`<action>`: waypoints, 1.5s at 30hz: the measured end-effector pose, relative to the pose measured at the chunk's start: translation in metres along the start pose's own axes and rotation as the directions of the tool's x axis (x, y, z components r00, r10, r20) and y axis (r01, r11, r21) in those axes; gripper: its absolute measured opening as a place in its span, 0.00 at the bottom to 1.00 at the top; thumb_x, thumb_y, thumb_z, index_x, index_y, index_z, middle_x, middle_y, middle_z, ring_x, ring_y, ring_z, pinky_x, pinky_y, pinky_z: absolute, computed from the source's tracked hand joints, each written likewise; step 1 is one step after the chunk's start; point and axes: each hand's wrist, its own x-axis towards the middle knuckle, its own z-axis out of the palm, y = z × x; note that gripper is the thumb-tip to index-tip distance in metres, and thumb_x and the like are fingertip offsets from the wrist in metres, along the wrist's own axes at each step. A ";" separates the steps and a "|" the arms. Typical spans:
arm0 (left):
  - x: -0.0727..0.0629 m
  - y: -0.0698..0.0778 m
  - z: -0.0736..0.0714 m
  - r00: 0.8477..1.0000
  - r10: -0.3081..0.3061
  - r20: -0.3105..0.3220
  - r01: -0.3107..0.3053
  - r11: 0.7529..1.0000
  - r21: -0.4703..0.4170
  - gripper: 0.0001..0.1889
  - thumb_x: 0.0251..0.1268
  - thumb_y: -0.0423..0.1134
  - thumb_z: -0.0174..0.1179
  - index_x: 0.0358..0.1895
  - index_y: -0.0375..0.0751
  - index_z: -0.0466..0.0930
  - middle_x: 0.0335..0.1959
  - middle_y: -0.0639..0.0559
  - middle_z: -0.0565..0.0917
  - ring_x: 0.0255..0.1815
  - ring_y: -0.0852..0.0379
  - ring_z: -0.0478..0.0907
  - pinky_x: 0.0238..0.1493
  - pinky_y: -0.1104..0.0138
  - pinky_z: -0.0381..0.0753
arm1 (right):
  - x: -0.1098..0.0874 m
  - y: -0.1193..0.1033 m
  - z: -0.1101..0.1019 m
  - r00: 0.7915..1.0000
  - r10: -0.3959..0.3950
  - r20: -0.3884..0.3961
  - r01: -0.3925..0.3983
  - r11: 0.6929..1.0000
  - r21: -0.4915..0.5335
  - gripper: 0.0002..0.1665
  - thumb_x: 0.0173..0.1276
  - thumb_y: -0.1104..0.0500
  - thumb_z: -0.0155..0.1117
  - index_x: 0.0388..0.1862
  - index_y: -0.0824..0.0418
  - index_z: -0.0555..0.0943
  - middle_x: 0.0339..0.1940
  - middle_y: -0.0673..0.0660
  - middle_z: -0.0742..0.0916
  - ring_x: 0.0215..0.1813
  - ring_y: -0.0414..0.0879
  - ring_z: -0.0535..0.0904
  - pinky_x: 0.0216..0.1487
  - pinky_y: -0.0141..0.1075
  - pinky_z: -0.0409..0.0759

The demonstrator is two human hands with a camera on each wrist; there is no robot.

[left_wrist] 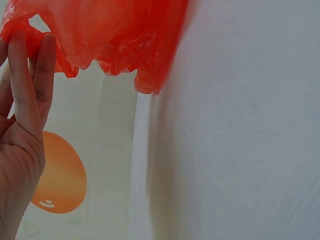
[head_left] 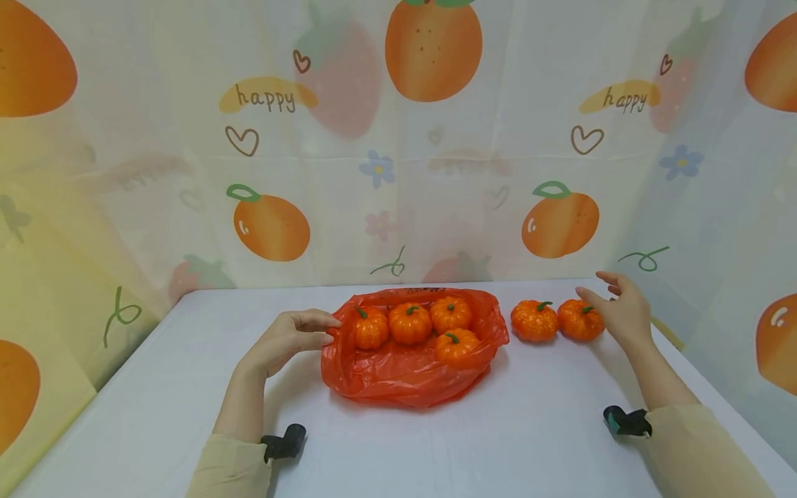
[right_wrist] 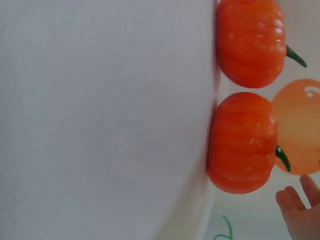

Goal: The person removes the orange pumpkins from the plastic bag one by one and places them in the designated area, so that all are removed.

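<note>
"Left hand (head_left: 283, 344)?"
"Pinching the red bag (head_left: 398, 380), mid-surface (head_left: 486, 449), at its nine o'clock rim"
"Right hand (head_left: 627, 317)?"
"Released, fingers apart, near the outer pumpkin (head_left: 576, 324), bag's three o'clock"

Red bag (head_left: 405, 382), two pumpkins (head_left: 532, 323) on white table (head_left: 467, 449)

Fruit-printed cloth (head_left: 436, 124) hangs behind a white table (head_left: 473, 449).
</note>
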 end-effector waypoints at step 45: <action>0.000 0.000 0.000 1.000 0.012 0.001 -0.012 1.000 -0.004 0.17 0.62 0.36 0.63 0.53 0.36 0.83 0.55 0.55 0.82 0.54 0.61 0.80 0.54 0.66 0.83 | -0.063 -0.133 0.016 0.926 -0.292 0.239 0.248 0.948 0.197 0.35 0.67 0.43 0.66 0.68 0.57 0.72 0.68 0.61 0.77 0.67 0.58 0.76 0.64 0.51 0.77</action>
